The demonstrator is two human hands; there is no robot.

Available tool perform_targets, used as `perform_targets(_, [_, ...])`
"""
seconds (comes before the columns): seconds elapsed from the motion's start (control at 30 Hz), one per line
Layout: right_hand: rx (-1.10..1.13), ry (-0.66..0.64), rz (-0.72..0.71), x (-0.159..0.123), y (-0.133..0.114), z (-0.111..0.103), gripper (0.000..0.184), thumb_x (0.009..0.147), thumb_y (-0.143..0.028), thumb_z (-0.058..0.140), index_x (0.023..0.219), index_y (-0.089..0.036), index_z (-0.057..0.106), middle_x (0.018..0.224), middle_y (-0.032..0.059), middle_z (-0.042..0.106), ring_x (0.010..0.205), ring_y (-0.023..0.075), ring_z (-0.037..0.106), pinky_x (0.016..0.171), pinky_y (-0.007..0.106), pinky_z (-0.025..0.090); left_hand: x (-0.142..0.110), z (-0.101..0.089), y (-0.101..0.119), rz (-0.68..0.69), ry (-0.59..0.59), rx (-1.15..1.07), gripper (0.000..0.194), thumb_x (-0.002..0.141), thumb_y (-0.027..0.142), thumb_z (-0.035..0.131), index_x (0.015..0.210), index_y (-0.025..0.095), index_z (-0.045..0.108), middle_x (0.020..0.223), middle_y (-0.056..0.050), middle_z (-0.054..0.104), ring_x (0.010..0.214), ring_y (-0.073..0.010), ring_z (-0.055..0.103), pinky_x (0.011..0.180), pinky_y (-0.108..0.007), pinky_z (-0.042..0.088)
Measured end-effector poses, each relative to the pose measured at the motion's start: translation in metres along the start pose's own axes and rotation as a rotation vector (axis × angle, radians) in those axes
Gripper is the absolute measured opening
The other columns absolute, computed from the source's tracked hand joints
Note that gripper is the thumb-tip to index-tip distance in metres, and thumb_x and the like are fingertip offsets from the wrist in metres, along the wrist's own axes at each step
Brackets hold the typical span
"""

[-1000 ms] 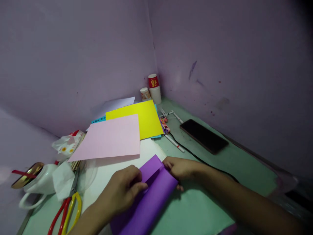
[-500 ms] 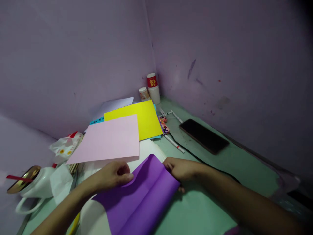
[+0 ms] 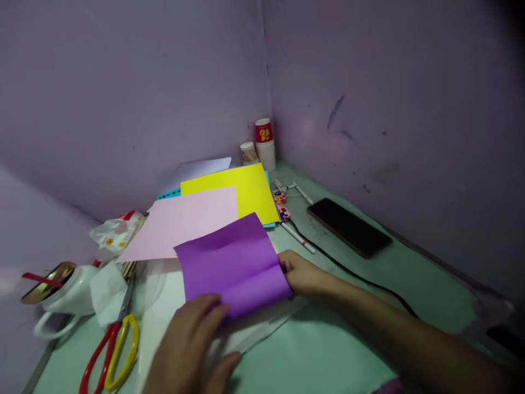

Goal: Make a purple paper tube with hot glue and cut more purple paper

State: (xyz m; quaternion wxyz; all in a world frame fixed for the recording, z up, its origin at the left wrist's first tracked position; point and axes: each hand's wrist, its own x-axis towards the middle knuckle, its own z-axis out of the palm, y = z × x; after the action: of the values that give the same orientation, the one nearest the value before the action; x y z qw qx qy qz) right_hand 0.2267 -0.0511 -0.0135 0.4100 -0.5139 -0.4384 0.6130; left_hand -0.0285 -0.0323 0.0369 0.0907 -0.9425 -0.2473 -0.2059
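Note:
A sheet of purple paper (image 3: pixel 229 257) is held up over the table, its near part curled over in a fold. My right hand (image 3: pixel 301 273) grips the sheet at its right edge, with some fingers hidden by the paper. At the near left side, my left hand (image 3: pixel 192 339) has its thumb and fingers apart. Its fingertips overlap the lower edge of the purple paper; whether they touch it I cannot tell. Beneath lies a white sheet or pad (image 3: pixel 164 306). Pink paper (image 3: pixel 184 221) and yellow paper (image 3: pixel 250 191) lie just beyond.
Scissors (image 3: pixel 112 350) with red and yellow handles lie at left beside a white mug (image 3: pixel 71 298) and a tissue (image 3: pixel 109 293). A phone (image 3: pixel 348 227) and a black cable (image 3: pixel 356 276) are at right. Paper cups (image 3: pixel 266 145) stand in the wall corner.
The purple paper has turned and moved farther from me, over part of the pink sheet. My left hand has left its upper edge and come nearer, uncovering the scissors. My right hand keeps its hold.

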Motion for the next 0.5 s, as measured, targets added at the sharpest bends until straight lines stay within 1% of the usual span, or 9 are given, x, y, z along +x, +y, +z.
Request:
perform_targets(0.03, [-0.01,0.006,-0.001,0.0,-0.001,0.002,0.014,0.051,-0.009,0.046,0.059,-0.013,0.056,0.043,-0.0066,0.046,0.036,0.0047,0.039,0.037,0.015,0.034,0.0,0.01,0.011,0.05,-0.009,0.028,0.049,0.079,0.038,0.055,0.122,0.016,0.048,0.119,-0.014,0.06,0.108,-0.0286,0.056,0.087,-0.043,0.049])
perform_targets(0.1, [-0.034,0.012,0.009,-0.002,-0.003,0.004,0.014,0.05,-0.006,0.044,0.057,-0.013,0.054,0.04,-0.0072,0.046,0.035,0.005,0.04,0.037,0.016,0.034,0.007,0.028,0.024,0.106,-0.001,0.083,0.053,0.079,0.031,0.054,0.126,0.009,0.044,0.12,-0.02,0.057,0.11,-0.0313,0.054,0.087,-0.047,0.048])
perform_targets(0.13, [-0.048,0.012,0.019,-0.002,-0.005,0.004,0.015,0.05,-0.005,0.042,0.056,-0.014,0.053,0.039,-0.0073,0.046,0.034,0.0052,0.04,0.037,0.015,0.033,0.011,0.034,0.025,0.12,0.016,0.094,0.052,0.079,0.027,0.053,0.126,0.006,0.043,0.118,-0.021,0.058,0.108,-0.031,0.054,0.085,-0.046,0.049])
perform_targets(0.2, [-0.076,0.006,0.049,-0.003,-0.008,0.004,0.016,0.05,-0.004,0.04,0.053,-0.014,0.053,0.036,-0.0072,0.045,0.031,0.0057,0.039,0.035,0.016,0.032,0.02,0.041,0.02,0.146,0.057,0.083,0.049,0.079,0.02,0.05,0.125,0.005,0.043,0.112,-0.02,0.061,0.103,-0.0284,0.056,0.082,-0.042,0.051])
perform_targets(0.27, [-0.092,-0.014,0.088,-0.004,-0.012,0.001,0.017,0.051,-0.004,0.04,0.052,-0.013,0.053,0.033,-0.0065,0.044,0.029,0.0066,0.039,0.033,0.016,0.032,0.025,0.044,0.012,0.183,0.066,0.052,0.05,0.078,0.017,0.048,0.127,0.007,0.042,0.108,-0.017,0.062,0.099,-0.026,0.058,0.079,-0.038,0.051])
perform_targets(0.33, [-0.088,-0.062,0.133,-0.004,-0.016,-0.004,0.015,0.053,-0.005,0.041,0.049,-0.012,0.054,0.032,-0.0045,0.045,0.028,0.0082,0.041,0.032,0.017,0.034,0.026,0.044,0.004,0.187,0.016,0.01,0.052,0.079,0.019,0.047,0.129,0.01,0.039,0.109,-0.015,0.061,0.099,-0.0251,0.057,0.08,-0.036,0.051])
perform_targets(0.4, [-0.062,-0.135,0.174,-0.004,-0.019,-0.01,0.014,0.055,-0.007,0.044,0.047,-0.011,0.055,0.033,-0.0021,0.048,0.029,0.0099,0.045,0.033,0.018,0.037,0.024,0.044,0.0,0.145,-0.045,-0.043,0.051,0.082,0.022,0.046,0.132,0.015,0.037,0.114,-0.013,0.06,0.103,-0.0243,0.056,0.084,-0.035,0.049])
perform_targets(0.5, [-0.003,-0.229,0.205,-0.003,-0.021,-0.016,0.012,0.057,-0.01,0.049,0.049,-0.01,0.058,0.036,-0.0005,0.053,0.03,0.0115,0.049,0.034,0.02,0.041,0.023,0.043,-0.001,0.054,-0.098,-0.112,0.045,0.086,0.026,0.043,0.13,0.022,0.04,0.119,-0.01,0.058,0.109,-0.0241,0.054,0.089,-0.036,0.047])
